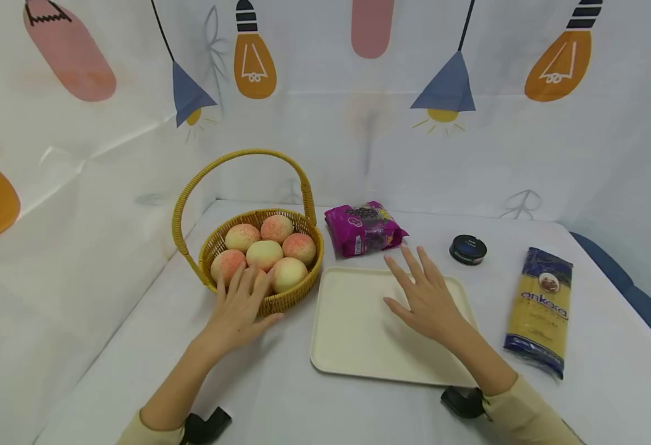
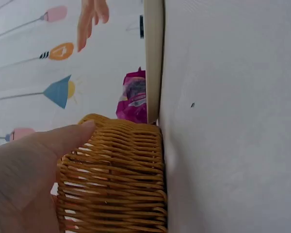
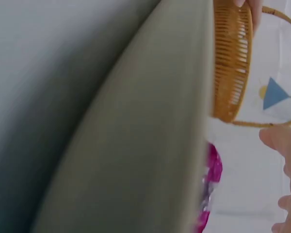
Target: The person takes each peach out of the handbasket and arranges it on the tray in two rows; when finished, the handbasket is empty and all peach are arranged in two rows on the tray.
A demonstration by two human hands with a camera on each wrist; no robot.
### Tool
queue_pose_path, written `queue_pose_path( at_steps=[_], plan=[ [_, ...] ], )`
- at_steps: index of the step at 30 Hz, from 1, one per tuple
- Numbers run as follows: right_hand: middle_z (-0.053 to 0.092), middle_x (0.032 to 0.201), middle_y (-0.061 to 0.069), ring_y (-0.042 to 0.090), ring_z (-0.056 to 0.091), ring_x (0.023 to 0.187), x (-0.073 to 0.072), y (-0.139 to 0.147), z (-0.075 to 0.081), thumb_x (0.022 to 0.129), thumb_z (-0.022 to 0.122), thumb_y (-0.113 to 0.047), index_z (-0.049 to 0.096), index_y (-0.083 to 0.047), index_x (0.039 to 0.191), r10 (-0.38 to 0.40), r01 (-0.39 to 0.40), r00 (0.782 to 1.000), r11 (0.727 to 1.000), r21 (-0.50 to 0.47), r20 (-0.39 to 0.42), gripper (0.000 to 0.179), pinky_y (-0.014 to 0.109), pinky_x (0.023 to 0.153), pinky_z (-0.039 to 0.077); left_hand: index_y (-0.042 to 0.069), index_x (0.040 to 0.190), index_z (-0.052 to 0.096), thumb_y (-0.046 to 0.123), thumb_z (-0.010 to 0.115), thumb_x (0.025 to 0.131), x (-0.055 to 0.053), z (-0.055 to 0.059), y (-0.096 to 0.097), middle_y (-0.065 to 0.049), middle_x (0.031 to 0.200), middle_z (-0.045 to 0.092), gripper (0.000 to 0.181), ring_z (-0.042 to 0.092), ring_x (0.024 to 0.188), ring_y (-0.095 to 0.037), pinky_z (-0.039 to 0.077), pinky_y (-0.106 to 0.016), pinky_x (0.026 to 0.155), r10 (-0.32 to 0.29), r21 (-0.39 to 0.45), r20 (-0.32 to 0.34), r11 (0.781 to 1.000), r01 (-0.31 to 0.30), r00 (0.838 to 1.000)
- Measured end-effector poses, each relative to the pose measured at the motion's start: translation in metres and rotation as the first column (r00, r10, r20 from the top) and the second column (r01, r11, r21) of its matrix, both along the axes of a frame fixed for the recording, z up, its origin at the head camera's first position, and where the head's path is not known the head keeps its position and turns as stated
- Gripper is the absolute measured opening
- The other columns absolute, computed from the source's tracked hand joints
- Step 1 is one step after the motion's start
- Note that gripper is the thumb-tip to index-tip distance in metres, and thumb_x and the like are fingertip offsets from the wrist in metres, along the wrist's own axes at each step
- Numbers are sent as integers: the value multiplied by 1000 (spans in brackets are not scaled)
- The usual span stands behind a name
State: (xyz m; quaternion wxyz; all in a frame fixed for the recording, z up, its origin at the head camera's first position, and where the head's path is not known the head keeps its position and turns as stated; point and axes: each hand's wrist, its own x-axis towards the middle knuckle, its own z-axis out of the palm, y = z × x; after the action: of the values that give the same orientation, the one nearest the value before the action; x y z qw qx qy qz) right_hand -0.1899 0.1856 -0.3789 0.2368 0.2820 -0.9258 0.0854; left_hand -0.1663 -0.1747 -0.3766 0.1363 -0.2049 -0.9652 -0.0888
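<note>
My left hand [image 1: 238, 316] hovers at the near rim of a wicker basket [image 1: 289, 301], fingers spread over the fruit inside. In the left wrist view its thumb overlaps the top edge of the basket [image 2: 116, 179]. Several peaches [image 1: 264, 254], pale yellow blushed with pink, fill the basket, whose tall handle arches at the back. One peach is partly hidden behind my left fingers. Over the right half of a cream rectangular tray [image 1: 353, 327] is my right hand [image 1: 430, 303], fingers apart and holding nothing. Below it the tray shows a soft shadow.
Behind the tray lies a purple packet [image 1: 363, 228] with a grape picture. To its right stands a small round black tin [image 1: 467, 249]. A yellow and blue "ankara" pack [image 1: 540, 309] lies at the right. A printed white sheet [image 1: 325, 123] hangs behind the table.
</note>
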Motion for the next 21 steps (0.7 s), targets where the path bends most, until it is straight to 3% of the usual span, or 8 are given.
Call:
queue_pose_path(
  at_steps=[5,12,18,21],
  plan=[
    [17,148,19,40,4,136,-3,-17,5,84,60,-39,29,-16,144,45,-45,998,999,13,38,72,58,102,18,12,140,35,43,61,85,0,-5,-7,-22,140,28,68,17,131,-43,4,-70,95,-26,2,-45,1000,26,999],
    [11,150,17,36,0,137,-7,-41,15,85,60,-34,30,-14,144,152,-152,988,987,53,15,69,56,102,20,20,129,52,31,62,87,2,-5,-9,-15,132,42,45,25,128,-43,4,-75,89,-102,11,-103,995,104,989],
    [12,151,16,35,1,137,-15,-74,22,86,60,-33,33,-15,143,249,-252,968,965,76,36,65,53,106,16,22,123,58,18,70,81,2,-12,-12,-6,120,52,45,33,125,-40,10,-77,86,-156,39,-229,985,169,961],
    [19,148,19,36,4,137,-21,-90,25,88,59,-34,34,-16,143,289,-294,954,953,70,74,63,54,105,19,25,125,57,16,71,79,0,-14,-13,-4,119,53,49,34,124,-40,11,-77,85,-169,35,-255,982,183,952]
  ],
)
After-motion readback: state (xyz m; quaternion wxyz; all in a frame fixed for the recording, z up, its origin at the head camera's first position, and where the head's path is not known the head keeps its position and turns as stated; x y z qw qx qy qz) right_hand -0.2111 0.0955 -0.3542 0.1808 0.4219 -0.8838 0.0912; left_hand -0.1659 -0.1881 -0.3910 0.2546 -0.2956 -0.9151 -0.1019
